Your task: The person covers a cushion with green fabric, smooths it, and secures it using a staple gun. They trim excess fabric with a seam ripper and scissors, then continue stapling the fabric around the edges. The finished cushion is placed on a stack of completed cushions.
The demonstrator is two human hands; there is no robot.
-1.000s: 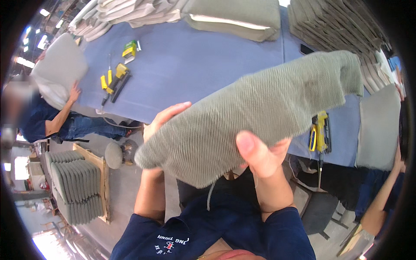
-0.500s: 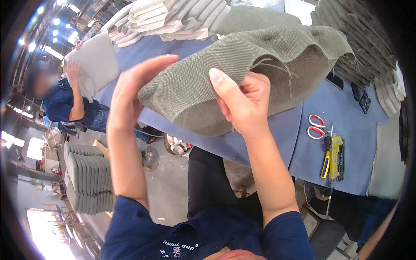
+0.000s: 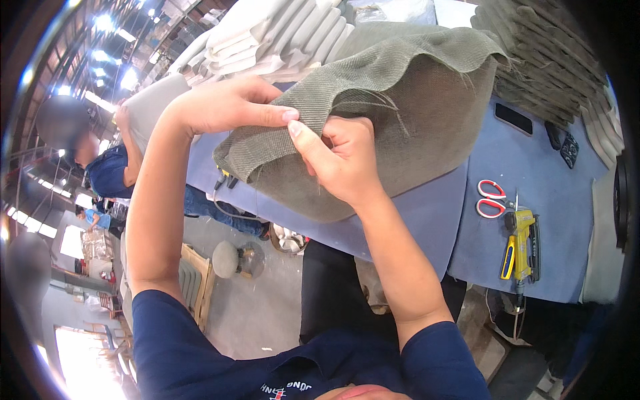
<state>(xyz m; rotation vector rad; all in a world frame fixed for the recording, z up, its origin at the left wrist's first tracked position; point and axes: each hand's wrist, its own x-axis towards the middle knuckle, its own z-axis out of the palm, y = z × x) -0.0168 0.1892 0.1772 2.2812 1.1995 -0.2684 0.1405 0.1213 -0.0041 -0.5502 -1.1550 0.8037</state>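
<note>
olive-grey fabric piece: at upper centre, raised at a slant above the table, its wavy edge trailing loose threads.
right hand: at centre, fingers curled in, thumb and fingers pinching the fabric's near edge.
left hand: left of centre, thumb stretched flat onto the same edge, tip against the right thumb; fingertips hidden behind the cloth, so whether it grips cannot be told.
blue table: beneath the fabric, running to the right.
tools at right: red-and-white scissors just above a yellow-and-black air tool.
phone: upper right, lying dark.
cloth stacks: pale at upper left of centre, dark olive at upper right.
co-worker: left, beside a pale panel.
</note>
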